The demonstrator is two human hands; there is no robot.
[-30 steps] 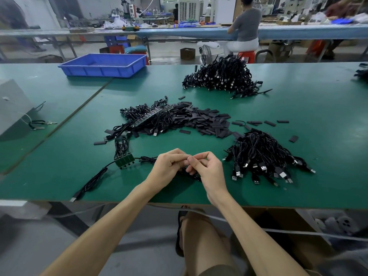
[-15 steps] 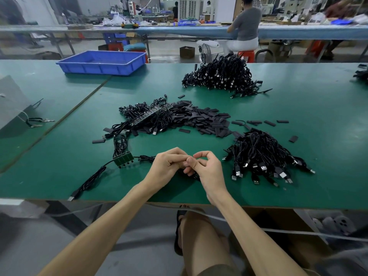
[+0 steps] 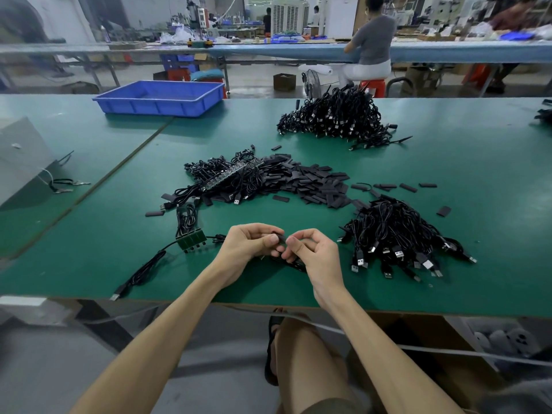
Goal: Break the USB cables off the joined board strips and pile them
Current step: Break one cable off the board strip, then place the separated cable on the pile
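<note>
The thin black USB cable [image 3: 294, 263] hangs just right of the short green joined board strip [image 3: 191, 242]. Your left hand [image 3: 249, 246] and right hand [image 3: 318, 255] are drawn together, thumbs and forefingers nipping what looks like its small dark board end. Expect a limp, light lead on a stiff, brittle tab, so grip the tab itself beside the break line, never the wire, then drop it on the heap of loose black cables [image 3: 397, 237] farther right of the strip.

Green board strip [image 3: 191, 241] w/ cables [image 3: 185, 218] attached; cable pile [image 3: 397, 231] well apart.
</note>
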